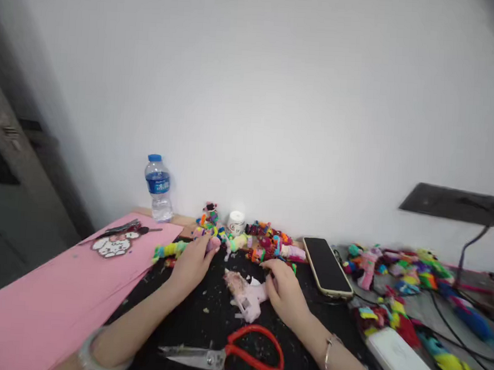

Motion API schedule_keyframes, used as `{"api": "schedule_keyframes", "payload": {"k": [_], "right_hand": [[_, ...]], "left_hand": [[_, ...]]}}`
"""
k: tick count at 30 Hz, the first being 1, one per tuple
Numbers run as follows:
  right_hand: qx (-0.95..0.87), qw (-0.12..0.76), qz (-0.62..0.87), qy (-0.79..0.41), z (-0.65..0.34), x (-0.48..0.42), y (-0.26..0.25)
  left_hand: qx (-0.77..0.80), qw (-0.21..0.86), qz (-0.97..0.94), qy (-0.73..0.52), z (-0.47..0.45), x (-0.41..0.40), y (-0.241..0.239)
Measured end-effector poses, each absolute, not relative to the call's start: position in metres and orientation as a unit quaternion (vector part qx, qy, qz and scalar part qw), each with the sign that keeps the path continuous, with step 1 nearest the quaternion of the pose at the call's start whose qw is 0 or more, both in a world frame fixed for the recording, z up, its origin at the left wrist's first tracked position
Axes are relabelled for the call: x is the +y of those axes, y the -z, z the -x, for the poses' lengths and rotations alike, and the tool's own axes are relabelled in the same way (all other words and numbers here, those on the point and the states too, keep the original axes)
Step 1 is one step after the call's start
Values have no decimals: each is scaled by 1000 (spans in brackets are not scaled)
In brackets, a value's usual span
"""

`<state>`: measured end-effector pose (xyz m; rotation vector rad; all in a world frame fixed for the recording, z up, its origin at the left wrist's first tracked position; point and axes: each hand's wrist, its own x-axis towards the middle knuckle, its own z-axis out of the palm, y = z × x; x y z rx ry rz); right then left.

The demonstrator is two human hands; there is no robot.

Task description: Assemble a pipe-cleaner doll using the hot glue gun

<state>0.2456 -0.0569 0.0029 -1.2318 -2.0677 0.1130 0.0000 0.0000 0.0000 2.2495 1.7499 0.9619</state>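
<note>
My left hand (192, 265) reaches forward over the black work surface (205, 327), its fingertips touching a small pink fuzzy piece (214, 243) at the edge of a pile of colourful pipe-cleaner figures (260, 241). My right hand (284, 290) lies with its fingers curled, touching a pale pink fuzzy figure (246, 294) on the black surface. What the right fingers hold, if anything, is hidden. Red-handled scissors (236, 357) lie shut near me, between my forearms.
A pink sheet (56, 290) covers the table's left, with a cat sticker (111, 246) and dark tools on it. A water bottle (158, 188) and a small white jar (236, 222) stand by the wall. A phone (325, 266), cables, a white box (407, 365) and more fuzzy figures (396, 272) lie to the right.
</note>
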Motion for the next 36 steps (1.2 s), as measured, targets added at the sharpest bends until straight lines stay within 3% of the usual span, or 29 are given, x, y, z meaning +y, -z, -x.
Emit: {"api": "schedule_keyframes", "payload": {"k": [28,36], "right_hand": [[-804,356,473,-53,-245,-59,-4],[-851,371,372,-8,-236,-73,-13]], "left_hand": [[474,156,-752,-430,-11,-10,-4],[467,327,-627,-531,-20,-20,-14]]}}
